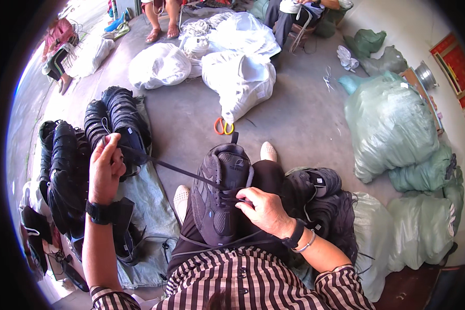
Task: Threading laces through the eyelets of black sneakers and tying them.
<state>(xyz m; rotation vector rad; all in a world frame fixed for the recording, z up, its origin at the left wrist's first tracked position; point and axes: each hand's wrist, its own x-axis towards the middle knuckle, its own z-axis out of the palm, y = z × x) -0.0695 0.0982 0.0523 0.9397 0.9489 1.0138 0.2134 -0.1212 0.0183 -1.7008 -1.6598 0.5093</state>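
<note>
Resting on the lap, toe toward the wearer's body and heel loop pointing away, is a single dark grey lace-up sneaker (pixel 206 206); it sits upright over the dark trousers, lacing uppermost. Upper looks to be mesh with smoother overlays, so it probably handles light and soft, giving under pressure at the toe and tongue, firmer around the heel and along the sole; nothing fragile about it, and not likely slippery. Best hold, by my judgement: the padded heel collar, or both sides at midfoot, clear of the eyelets. The black lace (pixel 175 169) is flat, thin and limp, taking shape only under tension; pinch it near the end for reach, or close to the eyelets for control. Left hand (pixel 107 163), raised well out to the side before the stacked black shoes (pixel 67 170), is nearly closed, thumb and index finger pinching the lace, which runs in an almost straight line back to the sneaker. Right hand (pixel 266 209) is low over the right side of the lacing, fingers curled in, thumb and forefinger together on a short bit of lace; whether the other fingertips press on the upper, cannot tell. Scissors (pixel 223 126) with orange and yellow handles lie on the floor beyond the heel.
</note>
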